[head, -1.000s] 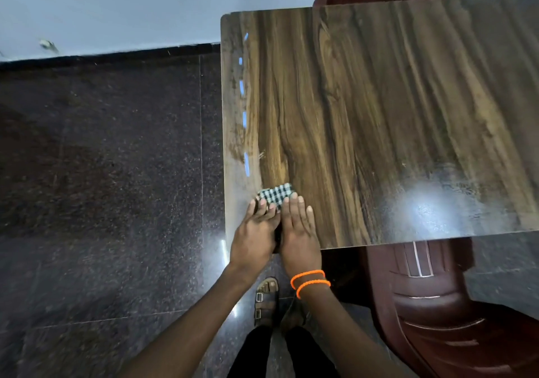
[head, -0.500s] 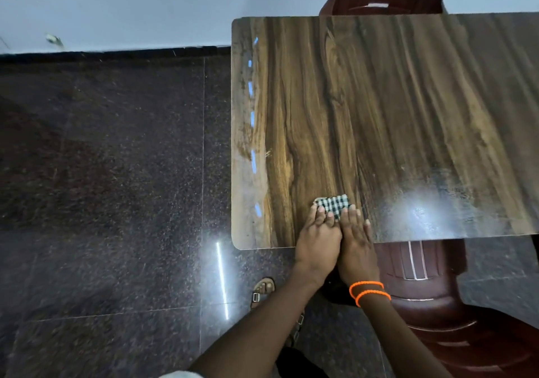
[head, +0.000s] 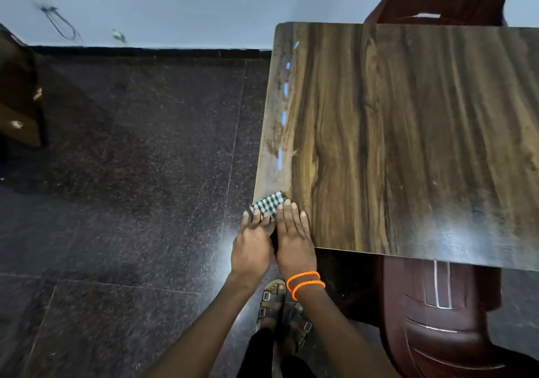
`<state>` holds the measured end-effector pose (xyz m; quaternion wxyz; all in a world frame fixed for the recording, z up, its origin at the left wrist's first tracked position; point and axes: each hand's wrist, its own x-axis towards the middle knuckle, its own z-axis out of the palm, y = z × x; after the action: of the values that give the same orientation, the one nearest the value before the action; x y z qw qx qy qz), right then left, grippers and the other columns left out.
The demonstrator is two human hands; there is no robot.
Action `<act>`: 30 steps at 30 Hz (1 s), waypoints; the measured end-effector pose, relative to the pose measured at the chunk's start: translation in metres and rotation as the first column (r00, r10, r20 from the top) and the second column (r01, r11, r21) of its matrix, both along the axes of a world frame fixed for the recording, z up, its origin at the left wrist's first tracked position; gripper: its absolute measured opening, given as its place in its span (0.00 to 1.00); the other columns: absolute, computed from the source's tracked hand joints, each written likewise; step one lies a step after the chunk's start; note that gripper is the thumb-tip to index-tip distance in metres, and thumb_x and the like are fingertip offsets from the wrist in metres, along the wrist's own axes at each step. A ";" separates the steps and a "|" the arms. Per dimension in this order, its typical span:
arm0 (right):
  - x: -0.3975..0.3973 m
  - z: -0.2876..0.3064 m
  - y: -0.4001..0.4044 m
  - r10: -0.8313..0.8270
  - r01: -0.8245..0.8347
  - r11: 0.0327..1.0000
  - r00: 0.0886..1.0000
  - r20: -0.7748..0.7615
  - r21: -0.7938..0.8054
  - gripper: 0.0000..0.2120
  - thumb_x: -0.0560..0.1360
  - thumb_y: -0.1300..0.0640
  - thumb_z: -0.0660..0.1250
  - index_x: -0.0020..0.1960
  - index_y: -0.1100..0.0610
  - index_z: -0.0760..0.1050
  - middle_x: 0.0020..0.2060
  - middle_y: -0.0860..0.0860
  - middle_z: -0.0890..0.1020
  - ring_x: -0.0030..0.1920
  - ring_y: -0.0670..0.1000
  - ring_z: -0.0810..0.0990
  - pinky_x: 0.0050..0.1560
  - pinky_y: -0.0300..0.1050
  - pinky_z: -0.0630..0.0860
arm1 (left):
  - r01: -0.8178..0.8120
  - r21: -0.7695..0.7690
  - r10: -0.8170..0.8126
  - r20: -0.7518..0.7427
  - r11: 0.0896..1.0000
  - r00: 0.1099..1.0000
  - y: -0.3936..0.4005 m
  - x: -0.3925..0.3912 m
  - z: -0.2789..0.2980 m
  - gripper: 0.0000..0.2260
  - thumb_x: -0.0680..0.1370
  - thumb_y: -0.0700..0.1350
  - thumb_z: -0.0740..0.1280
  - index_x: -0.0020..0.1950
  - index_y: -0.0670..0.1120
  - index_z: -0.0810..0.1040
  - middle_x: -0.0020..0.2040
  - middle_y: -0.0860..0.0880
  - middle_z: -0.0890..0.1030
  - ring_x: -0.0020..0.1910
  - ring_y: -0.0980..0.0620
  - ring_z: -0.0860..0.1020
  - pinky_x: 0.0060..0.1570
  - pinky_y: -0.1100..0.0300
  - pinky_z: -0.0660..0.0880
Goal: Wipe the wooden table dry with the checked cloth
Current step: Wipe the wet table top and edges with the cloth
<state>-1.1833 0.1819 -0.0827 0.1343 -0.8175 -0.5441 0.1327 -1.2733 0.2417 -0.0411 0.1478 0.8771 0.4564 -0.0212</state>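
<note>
The wooden table (head: 408,132) fills the right half of the head view, its glossy top streaked with reflections. A folded black-and-white checked cloth (head: 269,204) lies at the table's near left corner, partly over the edge. My left hand (head: 253,246) and my right hand (head: 293,240) lie flat side by side, fingers pressing down on the cloth's near part. Most of the cloth is hidden under my fingers. Two orange bands circle my right wrist.
A dark red plastic chair (head: 437,319) is tucked under the table's near edge, and another chair (head: 431,1) stands at the far side. Dark speckled floor tiles (head: 131,188) spread to the left. A brown box (head: 17,109) sits at far left by the wall.
Both hands slid the cloth right along the near edge, then back left to the table's near left corner. The camera view also shifted left.
</note>
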 end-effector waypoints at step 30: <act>-0.018 -0.010 -0.002 0.052 -0.051 0.999 0.995 0.084 -0.014 0.28 0.75 0.63 0.49 0.76 0.65 0.58 0.76 0.60 0.59 0.77 0.55 0.57 0.74 0.54 0.55 | 0.136 0.002 -0.136 0.064 0.991 0.989 0.001 -0.025 -0.019 0.22 0.74 0.43 0.59 0.67 0.43 0.75 0.63 0.45 0.79 0.68 0.48 0.72 0.72 0.52 0.57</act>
<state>-1.2015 0.1796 -0.0929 0.1027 -0.8088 -0.5695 0.1046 -1.2983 0.2426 -0.0601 0.1615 0.9064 0.3904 -0.0037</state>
